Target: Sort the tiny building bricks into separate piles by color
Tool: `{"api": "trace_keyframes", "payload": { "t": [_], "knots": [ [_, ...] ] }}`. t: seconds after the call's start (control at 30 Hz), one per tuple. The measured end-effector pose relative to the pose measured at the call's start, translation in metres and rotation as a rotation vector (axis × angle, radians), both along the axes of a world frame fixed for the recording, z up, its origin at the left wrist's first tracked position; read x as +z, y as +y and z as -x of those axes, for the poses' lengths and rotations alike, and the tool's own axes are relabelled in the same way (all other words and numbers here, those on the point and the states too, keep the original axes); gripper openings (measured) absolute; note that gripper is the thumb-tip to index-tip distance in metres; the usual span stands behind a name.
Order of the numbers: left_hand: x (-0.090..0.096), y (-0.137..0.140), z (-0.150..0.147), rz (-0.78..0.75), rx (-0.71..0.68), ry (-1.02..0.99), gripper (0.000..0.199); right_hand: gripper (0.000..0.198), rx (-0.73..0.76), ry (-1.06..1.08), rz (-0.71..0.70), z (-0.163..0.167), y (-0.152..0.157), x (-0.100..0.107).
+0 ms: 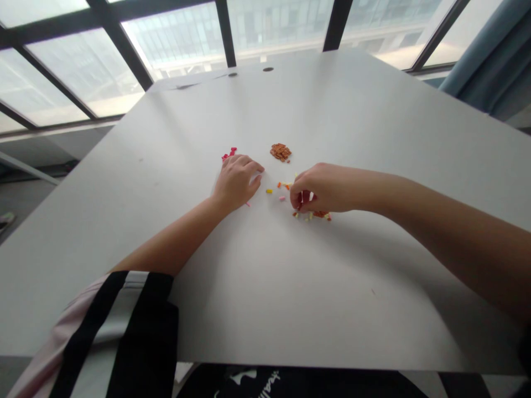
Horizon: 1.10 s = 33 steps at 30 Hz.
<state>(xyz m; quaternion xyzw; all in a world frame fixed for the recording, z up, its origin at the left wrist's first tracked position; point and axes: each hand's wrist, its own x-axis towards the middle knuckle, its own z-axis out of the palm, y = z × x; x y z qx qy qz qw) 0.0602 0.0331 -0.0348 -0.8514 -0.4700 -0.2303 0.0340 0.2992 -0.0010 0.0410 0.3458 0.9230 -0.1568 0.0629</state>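
My left hand (238,179) rests palm down on the white table (290,287). Its thumb stands apart from the slightly bent fingers. Small red pieces (230,153) lie just beyond its knuckles, and a bit of pink shows by its wrist. Fingertips pinched together and pointing down, my right hand (313,188) is over small orange and pale yellow pieces (320,214); whatever is between its fingers is hidden. Between the hands lie a yellow piece (269,191), a pink piece (282,198) and a few orange bits (287,187).
A heap of brown-orange pieces (281,152) sits farther back, between and beyond both hands. Two dark round holes, one of them a cable hole (268,69), mark the table's far end. Windows stand behind it, with a blue-grey curtain (493,61) at the right.
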Motion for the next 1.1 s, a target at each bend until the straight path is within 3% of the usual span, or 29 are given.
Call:
{"api": "trace_keyframes", "payload": {
  "t": [0.33, 1.1],
  "knots": [
    [0.0011, -0.0005, -0.0007, 0.002, 0.001, -0.002, 0.020, 0.024, -0.051, -0.097, 0.013, 0.0080, -0.0088, 0.0079],
    [-0.0008, 0.0009, 0.0002, -0.019, -0.004, 0.007, 0.019, 0.019, -0.055, -0.023, 0.020, 0.0066, -0.0046, 0.0056]
  ]
}}
